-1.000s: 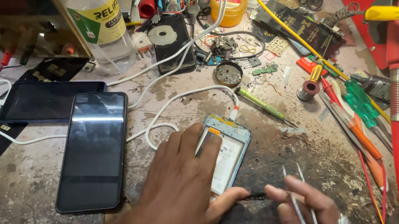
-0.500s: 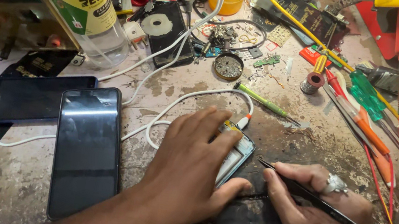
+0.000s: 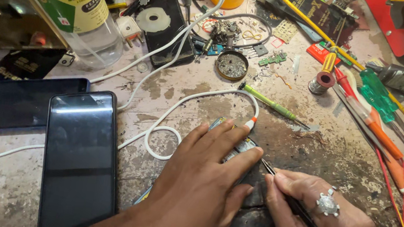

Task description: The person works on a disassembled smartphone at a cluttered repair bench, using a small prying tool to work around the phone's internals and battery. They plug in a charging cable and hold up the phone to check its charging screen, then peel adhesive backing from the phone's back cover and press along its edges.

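Across our scuffed, cluttered workbench a white cable loops; our left hand lies flat, fingers spread, over the opened phone at centre; our right hand pinches black tweezers, tips beside the phone.

Phone: small, opened, lying flat on worn bench, mostly hidden under a palm; only its top edge and a strip of pale inner face show. White cable plugged at its top end.

Tweezers: thin, dark, slanted, tip touching phone's right edge.
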